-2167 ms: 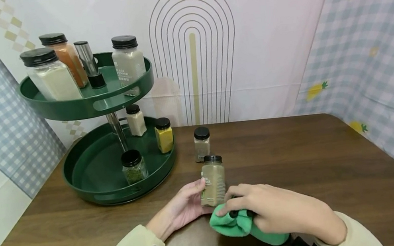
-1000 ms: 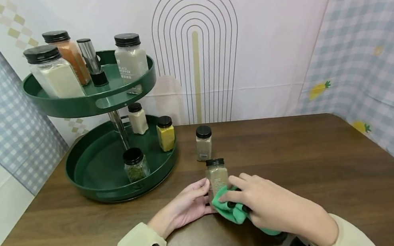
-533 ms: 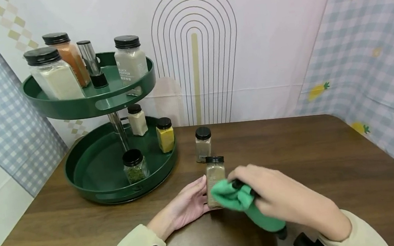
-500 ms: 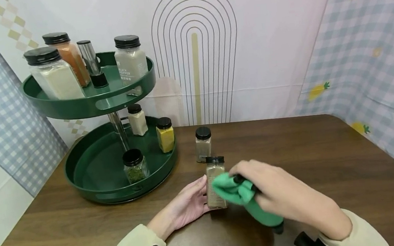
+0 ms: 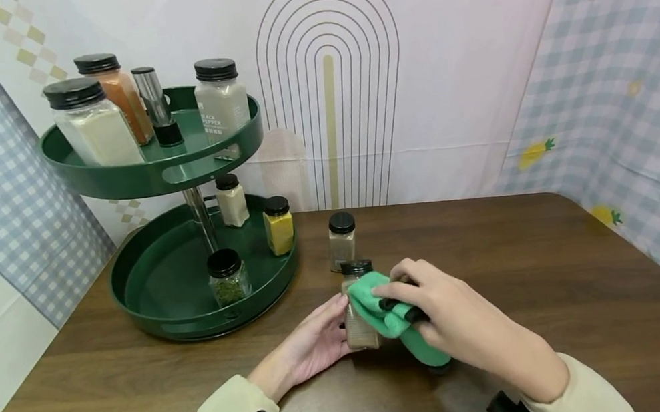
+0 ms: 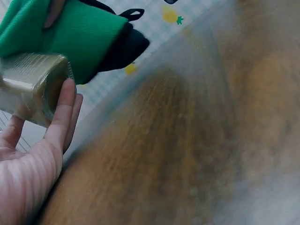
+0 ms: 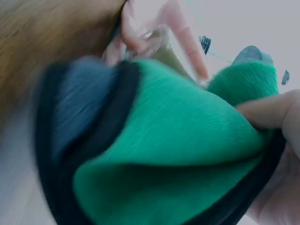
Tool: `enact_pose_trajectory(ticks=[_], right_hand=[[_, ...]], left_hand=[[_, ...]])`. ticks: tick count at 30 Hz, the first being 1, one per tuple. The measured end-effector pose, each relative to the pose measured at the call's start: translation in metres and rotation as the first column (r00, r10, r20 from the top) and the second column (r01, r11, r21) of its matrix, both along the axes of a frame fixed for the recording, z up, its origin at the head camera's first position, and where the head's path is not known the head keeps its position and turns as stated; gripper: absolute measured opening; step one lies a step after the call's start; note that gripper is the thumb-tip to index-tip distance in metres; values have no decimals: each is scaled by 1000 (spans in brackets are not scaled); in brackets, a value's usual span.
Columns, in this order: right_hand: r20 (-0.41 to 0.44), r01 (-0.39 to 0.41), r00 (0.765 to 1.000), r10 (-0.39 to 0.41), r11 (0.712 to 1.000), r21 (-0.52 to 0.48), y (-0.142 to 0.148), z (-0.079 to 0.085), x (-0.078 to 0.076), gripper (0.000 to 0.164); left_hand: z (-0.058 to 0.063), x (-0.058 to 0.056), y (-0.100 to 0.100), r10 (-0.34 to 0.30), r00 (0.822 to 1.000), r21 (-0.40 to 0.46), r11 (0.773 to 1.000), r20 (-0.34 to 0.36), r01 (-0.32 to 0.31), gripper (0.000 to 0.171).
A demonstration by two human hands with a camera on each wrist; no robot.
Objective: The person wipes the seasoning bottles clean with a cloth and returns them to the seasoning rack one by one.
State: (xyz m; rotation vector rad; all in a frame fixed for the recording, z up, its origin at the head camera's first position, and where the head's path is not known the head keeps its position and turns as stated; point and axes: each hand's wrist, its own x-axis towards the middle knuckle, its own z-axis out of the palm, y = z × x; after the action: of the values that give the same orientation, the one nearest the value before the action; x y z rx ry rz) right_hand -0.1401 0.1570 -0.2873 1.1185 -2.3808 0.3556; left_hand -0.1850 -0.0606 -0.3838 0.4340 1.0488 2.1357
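Note:
My left hand (image 5: 308, 342) grips a clear spice jar (image 5: 359, 327) with a black lid, held upright just above the table. Tan powder fills the jar. In the left wrist view the fingertips (image 6: 68, 93) lie against the jar's base (image 6: 49, 91). My right hand (image 5: 443, 308) pinches a bunched green cloth (image 5: 380, 311) with black edging and presses it on the jar's upper right side. In the right wrist view the cloth (image 7: 187, 122) fills the middle and hides part of the jar. The thumb of the left hand is on the jar's near left side.
A two-tier green turntable rack (image 5: 137, 320) stands at the left. Its top tier bears large jars and a steel shaker (image 5: 155, 103); several small jars stand below, among them a yellow one (image 5: 279, 228). Another small jar (image 5: 342, 241) stands on the brown table (image 5: 491, 249) just behind.
My right hand has moved the cloth up along the jar, from its base towards the lid. The left hand has turned the jar so the front label faces away, and still holds it in place.

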Motion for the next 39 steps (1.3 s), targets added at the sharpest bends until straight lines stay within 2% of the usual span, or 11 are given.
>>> enact_pose_trajectory(ticks=[6, 13, 15, 18, 20, 22, 25, 28, 30, 35, 39], right_hand=[[154, -66, 987, 43, 987, 150, -3, -1, 7, 56], [250, -128, 965, 76, 971, 201, 7, 8, 7, 54], [221, -101, 973, 62, 981, 166, 13, 14, 5, 56], [98, -19, 995, 14, 999, 51, 20, 19, 3, 61], [23, 25, 999, -24, 999, -46, 21, 21, 1, 62], [-5, 56, 998, -57, 990, -129, 19, 20, -1, 62], [2, 83, 996, -84, 979, -184, 13, 15, -3, 61], [13, 63, 998, -62, 986, -154, 7, 7, -4, 65], [16, 45, 999, -43, 992, -118, 4, 2, -4, 68], [91, 32, 995, -29, 999, -39, 2, -4, -2, 72], [162, 13, 987, -14, 1000, 11, 2, -4, 1, 67]], left_hand=[[1, -1, 2, 76, 996, -31, 997, 48, -74, 61], [1, -1, 1, 72, 993, -29, 997, 94, -69, 67], [1, -2, 2, 60, 994, -27, 998, 87, -58, 69], [1, -2, 2, 51, 997, -30, 998, 61, -49, 71], [1, -1, 3, 45, 998, -34, 998, 41, -43, 72], [1, -1, 3, 32, 999, -33, 999, 14, -32, 73], [0, 1, 3, 1, 999, -39, 999, -33, -2, 71], [0, 2, 3, -37, 995, -65, 997, -93, 31, 67], [0, 3, 3, -37, 994, -78, 997, -107, 28, 65], [0, 2, 3, 21, 998, -41, 999, -62, -24, 68], [0, 0, 2, 59, 998, -10, 998, -27, -59, 72]])
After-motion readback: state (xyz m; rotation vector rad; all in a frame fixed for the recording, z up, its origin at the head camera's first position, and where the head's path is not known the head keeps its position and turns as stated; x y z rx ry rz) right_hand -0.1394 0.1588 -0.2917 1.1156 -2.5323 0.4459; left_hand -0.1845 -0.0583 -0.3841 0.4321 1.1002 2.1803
